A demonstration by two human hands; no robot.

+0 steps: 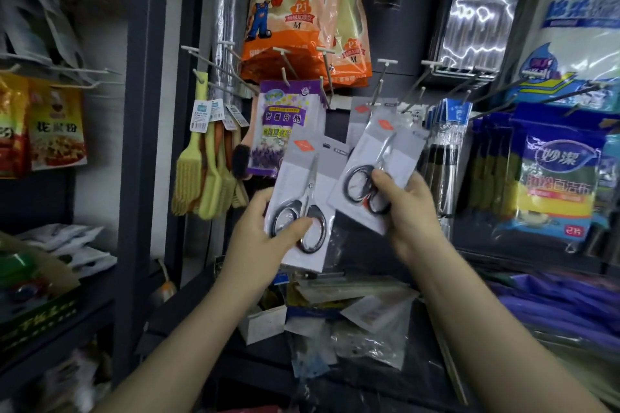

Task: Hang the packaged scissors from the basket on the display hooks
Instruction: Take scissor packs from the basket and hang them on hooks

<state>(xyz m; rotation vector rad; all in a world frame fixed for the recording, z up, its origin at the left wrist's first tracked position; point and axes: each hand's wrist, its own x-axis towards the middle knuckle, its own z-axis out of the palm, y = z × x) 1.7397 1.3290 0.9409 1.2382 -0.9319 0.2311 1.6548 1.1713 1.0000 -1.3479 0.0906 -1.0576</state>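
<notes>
Right hand (407,208): grip closed on the lower end of a scissors pack (375,174), long axis tilted up-right toward the scissors hook (377,87), just above it. Left hand (265,228): holds second pack (303,204), farther left of that hook.
</notes>
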